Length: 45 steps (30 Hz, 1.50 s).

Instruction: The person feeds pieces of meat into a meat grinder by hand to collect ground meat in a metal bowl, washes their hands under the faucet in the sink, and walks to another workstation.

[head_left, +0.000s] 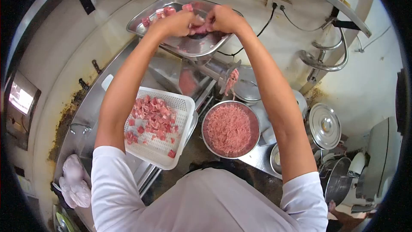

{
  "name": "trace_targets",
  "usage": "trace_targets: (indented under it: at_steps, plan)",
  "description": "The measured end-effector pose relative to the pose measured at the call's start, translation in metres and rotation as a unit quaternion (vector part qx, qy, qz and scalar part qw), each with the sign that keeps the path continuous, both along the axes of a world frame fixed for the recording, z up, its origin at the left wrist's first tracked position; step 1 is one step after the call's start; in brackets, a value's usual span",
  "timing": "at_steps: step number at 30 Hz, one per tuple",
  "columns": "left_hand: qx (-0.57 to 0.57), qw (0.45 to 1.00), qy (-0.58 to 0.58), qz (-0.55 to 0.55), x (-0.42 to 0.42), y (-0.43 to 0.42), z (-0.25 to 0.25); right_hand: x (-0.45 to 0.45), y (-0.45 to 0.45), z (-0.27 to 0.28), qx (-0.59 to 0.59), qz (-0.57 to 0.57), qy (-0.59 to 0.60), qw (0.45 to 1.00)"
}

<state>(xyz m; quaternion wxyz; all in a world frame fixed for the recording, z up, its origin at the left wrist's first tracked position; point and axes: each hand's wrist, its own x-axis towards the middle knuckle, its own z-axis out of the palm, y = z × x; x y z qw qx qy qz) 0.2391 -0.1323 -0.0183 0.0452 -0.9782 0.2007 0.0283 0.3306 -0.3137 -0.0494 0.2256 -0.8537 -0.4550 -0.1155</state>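
Over the grinder's metal tray (191, 52), my left hand (178, 23) and my right hand (225, 19) are close together, fingers closed on a piece of pink meat (201, 28) between them. Several meat chunks (165, 12) lie on the tray's far left side. Below the tray sits the meat grinder (214, 69), with ground strands (232, 80) hanging from its outlet. Beneath the outlet, a round metal bowl (257, 135) holds a heap of ground meat (228, 129). Left of the bowl, a white perforated basket (182, 103) contains many diced meat cubes (154, 118).
Lidded pots (325, 126) stand to the right, near a large metal pot (337, 180). A metal mixer hook (326, 62) hangs on the right wall. Cables run from a wall socket (278, 4). A tied plastic bag (74, 180) rests at the left.
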Motion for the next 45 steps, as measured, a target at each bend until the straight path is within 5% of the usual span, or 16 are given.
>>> trace_targets:
  at_steps: [5,8,10,11,13,18,20,22,25,28,29,36,41,45]
  plan:
    - [-0.074,0.995,-0.040,-0.060,-0.021,0.021,-0.011,0.006,0.005,0.003,-0.033,0.005,0.061,0.998]
    - [-0.163,0.965,-0.179,-0.101,-0.023,0.029,0.003,0.003,0.002,-0.004,0.035,0.016,0.024,0.999]
    - [-0.182,0.967,0.028,0.178,-0.033,0.023,0.021,0.006,0.002,-0.006,0.029,0.019,0.015,0.999]
    - [-0.180,0.966,0.028,0.181,-0.028,0.025,0.011,0.007,0.004,-0.007,0.024,0.023,0.006,0.999]
    - [-0.179,0.978,-0.109,-0.016,-0.009,0.024,-0.019,0.008,0.006,-0.004,-0.002,0.011,0.027,1.000]
    - [-0.171,0.972,-0.162,0.006,-0.007,0.014,-0.015,-0.008,0.000,0.003,-0.012,-0.044,0.051,0.998]
    - [-0.340,0.925,-0.095,0.143,-0.012,0.031,0.010,-0.009,-0.001,0.004,-0.020,-0.043,0.066,0.997]
    - [-0.228,0.947,-0.191,0.121,0.011,0.093,0.015,-0.013,-0.001,0.005,-0.015,-0.048,0.067,0.996]
    - [-0.054,0.977,-0.089,0.187,-0.012,0.107,0.014,-0.006,0.001,0.000,-0.010,-0.055,0.059,0.997]
    - [-0.180,0.981,-0.043,0.062,-0.001,0.114,-0.025,0.000,0.006,-0.004,-0.010,-0.050,0.061,0.997]
    - [-0.129,0.987,-0.098,-0.018,-0.004,0.102,-0.027,0.001,0.006,-0.003,-0.011,-0.050,0.072,0.996]
    - [-0.257,0.965,0.040,0.030,-0.011,0.018,-0.012,-0.003,0.003,0.000,-0.022,-0.030,0.061,0.997]
    - [-0.176,0.961,-0.210,-0.029,0.006,0.016,-0.028,-0.015,0.001,0.003,0.003,-0.073,0.061,0.995]
    - [-0.305,0.939,-0.131,0.084,0.000,0.025,0.007,-0.006,0.003,-0.002,-0.006,-0.052,0.048,0.997]
